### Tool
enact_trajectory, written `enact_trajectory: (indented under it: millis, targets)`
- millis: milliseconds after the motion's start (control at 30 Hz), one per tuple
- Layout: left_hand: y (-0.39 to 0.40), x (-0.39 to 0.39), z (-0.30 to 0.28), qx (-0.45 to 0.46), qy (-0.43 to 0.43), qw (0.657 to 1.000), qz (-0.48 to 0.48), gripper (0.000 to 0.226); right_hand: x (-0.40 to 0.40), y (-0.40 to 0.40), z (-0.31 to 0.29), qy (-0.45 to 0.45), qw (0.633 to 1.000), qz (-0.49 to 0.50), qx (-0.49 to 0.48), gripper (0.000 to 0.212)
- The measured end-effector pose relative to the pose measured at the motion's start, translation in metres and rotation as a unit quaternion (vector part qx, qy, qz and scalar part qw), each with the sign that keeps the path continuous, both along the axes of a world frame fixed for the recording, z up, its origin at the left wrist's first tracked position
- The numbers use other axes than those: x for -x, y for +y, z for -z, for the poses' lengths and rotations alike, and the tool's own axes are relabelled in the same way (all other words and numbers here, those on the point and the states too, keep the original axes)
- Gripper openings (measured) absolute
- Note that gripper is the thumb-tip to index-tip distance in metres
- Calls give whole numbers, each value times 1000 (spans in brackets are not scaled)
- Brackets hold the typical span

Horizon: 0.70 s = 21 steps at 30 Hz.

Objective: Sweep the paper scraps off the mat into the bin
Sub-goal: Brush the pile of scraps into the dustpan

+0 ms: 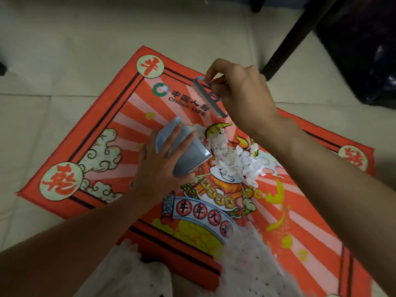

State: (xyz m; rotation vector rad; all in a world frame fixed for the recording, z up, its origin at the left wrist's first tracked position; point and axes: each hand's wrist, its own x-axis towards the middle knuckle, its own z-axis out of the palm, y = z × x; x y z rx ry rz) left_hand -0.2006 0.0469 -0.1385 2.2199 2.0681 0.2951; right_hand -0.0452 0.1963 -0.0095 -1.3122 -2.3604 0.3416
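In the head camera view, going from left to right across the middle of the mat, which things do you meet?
Left hand → grey plastic dustpan → pile of white paper scraps → right forearm.

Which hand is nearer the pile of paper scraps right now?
Left. The left hand holds the grey dustpan whose lip touches the paper scraps; the right hand holds the small brush above and beyond the pile.
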Motion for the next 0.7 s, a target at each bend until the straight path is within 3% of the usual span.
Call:
enact_trajectory:
  millis: [467, 700]
  targets:
    - [18, -38, -3, 9, 6, 990, 139, 92, -107, -36, -15, -23, 995, 99, -6, 28]
    - [3, -35, -17, -14, -36, 990, 132, 103, -123, -59, -15, -36, 991, 128, -7, 30]
